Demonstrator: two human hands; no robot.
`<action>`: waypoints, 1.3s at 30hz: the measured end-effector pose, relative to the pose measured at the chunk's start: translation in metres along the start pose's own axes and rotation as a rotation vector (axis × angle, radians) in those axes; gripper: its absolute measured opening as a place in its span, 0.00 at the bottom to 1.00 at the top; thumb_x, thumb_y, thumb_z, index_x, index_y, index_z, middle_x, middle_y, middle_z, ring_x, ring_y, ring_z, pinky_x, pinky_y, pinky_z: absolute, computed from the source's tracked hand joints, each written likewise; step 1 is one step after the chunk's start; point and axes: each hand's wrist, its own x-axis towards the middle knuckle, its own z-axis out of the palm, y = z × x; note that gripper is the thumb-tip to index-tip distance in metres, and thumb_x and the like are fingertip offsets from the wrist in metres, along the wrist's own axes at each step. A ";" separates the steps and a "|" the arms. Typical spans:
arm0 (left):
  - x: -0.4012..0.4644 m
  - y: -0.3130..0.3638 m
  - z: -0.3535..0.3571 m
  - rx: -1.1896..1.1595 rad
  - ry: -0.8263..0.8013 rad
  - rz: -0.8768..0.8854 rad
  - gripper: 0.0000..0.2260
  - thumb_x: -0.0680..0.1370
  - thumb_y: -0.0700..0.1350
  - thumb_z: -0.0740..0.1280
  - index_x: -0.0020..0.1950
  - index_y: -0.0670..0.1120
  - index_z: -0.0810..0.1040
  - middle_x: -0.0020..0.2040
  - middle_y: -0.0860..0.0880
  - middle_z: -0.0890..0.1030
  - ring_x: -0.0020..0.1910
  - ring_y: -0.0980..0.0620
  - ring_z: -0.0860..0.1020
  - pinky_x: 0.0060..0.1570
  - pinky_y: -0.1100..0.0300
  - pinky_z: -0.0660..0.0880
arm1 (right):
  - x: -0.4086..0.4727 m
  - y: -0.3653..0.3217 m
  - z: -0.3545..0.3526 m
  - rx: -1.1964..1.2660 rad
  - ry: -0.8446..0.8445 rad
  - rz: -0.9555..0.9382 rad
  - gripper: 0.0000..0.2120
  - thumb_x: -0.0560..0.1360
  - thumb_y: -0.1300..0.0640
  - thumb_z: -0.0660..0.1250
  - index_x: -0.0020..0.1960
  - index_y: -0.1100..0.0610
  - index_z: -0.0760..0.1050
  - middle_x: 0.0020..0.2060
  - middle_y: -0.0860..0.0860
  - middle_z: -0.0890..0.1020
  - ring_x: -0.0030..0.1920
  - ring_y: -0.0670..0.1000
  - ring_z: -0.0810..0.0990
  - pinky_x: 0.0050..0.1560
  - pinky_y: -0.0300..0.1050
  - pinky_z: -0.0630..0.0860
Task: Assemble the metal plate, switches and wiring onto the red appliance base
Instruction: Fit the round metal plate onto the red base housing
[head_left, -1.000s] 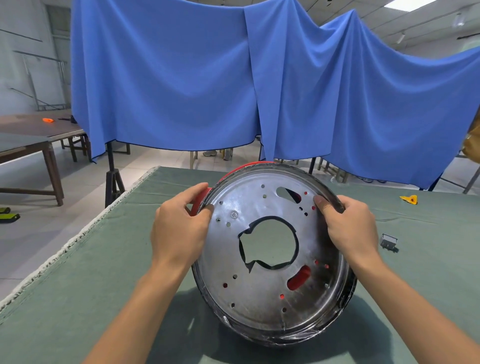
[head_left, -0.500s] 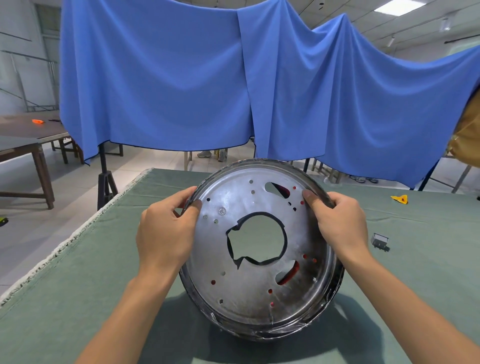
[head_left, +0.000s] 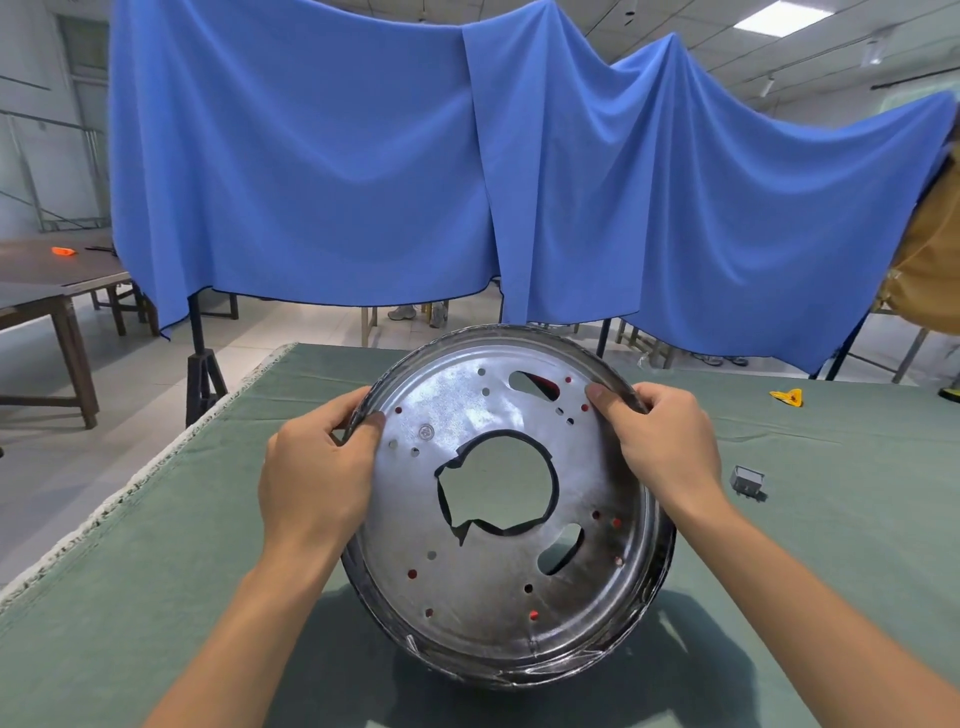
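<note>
Nearest, the metal plate (head_left: 498, 571) stands tilted on the green bench (head_left: 130, 597), red appliance base (head_left: 540, 385) showing only through its holes. Both hands grip its upper rim, left hand (head_left: 314, 475) and right hand (head_left: 662, 447) with thumbs on the face, probably to seat the plate squarely. Farther right lie a small grey switch (head_left: 747, 480) and a yellow piece (head_left: 787, 396).

A blue cloth (head_left: 363, 171) hangs draped across the room behind a table covered in green felt (head_left: 104, 597). Dark wooden tables (head_left: 47, 291) stand at far left on a pale tiled floor (head_left: 62, 457); a ceiling light panel (head_left: 769, 15) glows at upper right.
</note>
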 end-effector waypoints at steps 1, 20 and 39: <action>-0.001 0.001 0.000 0.005 -0.003 0.002 0.11 0.76 0.46 0.68 0.58 0.51 0.82 0.47 0.54 0.85 0.48 0.48 0.81 0.47 0.48 0.78 | 0.001 0.000 -0.001 -0.013 0.000 0.001 0.26 0.74 0.38 0.66 0.29 0.56 0.66 0.20 0.46 0.67 0.26 0.51 0.67 0.28 0.43 0.60; -0.004 0.005 0.002 -0.044 0.043 -0.045 0.10 0.74 0.41 0.70 0.54 0.50 0.84 0.43 0.55 0.84 0.46 0.49 0.81 0.49 0.48 0.77 | 0.004 -0.001 -0.006 -0.086 -0.034 0.052 0.27 0.73 0.35 0.65 0.36 0.60 0.73 0.26 0.49 0.74 0.32 0.55 0.73 0.32 0.45 0.64; -0.004 0.005 0.002 -0.059 0.049 -0.042 0.10 0.74 0.43 0.71 0.54 0.49 0.84 0.43 0.53 0.84 0.45 0.48 0.81 0.48 0.46 0.78 | 0.005 0.001 -0.005 -0.057 -0.030 0.057 0.26 0.73 0.35 0.65 0.35 0.60 0.73 0.25 0.49 0.73 0.31 0.52 0.72 0.30 0.44 0.62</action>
